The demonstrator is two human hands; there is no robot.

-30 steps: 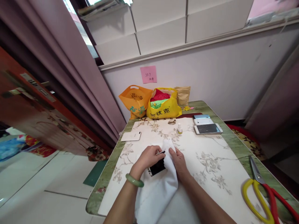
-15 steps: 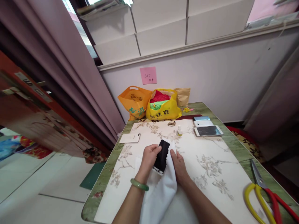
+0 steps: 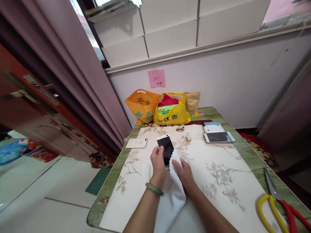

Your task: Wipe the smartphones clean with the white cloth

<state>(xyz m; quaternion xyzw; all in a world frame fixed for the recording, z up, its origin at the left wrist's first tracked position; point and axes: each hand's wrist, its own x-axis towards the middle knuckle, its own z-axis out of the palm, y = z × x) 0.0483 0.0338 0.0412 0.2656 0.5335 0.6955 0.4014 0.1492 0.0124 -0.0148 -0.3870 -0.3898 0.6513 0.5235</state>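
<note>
Change: black-screened white smartphone point(image 3: 166, 146) rose out of white cloth point(image 3: 170, 200), mid-frame
Left hand point(image 3: 158, 161): gripped it
Right hand point(image 3: 184, 171): on cloth, grip unclear

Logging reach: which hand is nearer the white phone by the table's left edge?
Left. The left hand is right of the white phone; the right hand lies farther right, on the cloth.
</note>
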